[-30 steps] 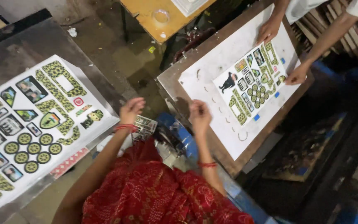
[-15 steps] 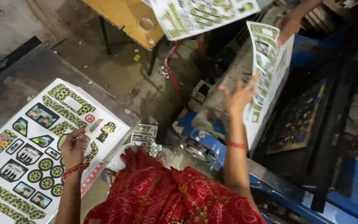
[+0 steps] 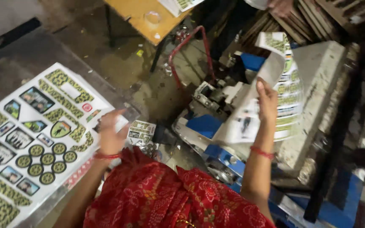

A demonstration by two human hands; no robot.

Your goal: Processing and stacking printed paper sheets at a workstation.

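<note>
A large white sheet of printed stickers [image 3: 34, 135], green-patterned shapes and small pictures, lies flat on the dark table at left. My left hand [image 3: 108, 135] rests at its right edge with the fingers spread, a red band on the wrist. My right hand [image 3: 268, 101] grips a second printed sheet [image 3: 275, 84]. That sheet curls upward and hangs above the grey press bed [image 3: 322, 71] and the blue machine parts [image 3: 205, 124]. A small stack of cut stickers [image 3: 142, 131] sits between my hands. Red patterned cloth fills the bottom of the view.
An orange table [image 3: 148, 21] stands at the top with another printed sheet [image 3: 178, 4] on its edge. Another person's hand [image 3: 279, 6] shows at the top right. A red bent pipe [image 3: 186, 42] rises over the dirty floor. Dark frames and blue metal crowd the right side.
My right hand has carried the printed sheet left and lower, so it now curls over the machine. My left hand has shifted right, from the middle of the flat sheet to its edge.
</note>
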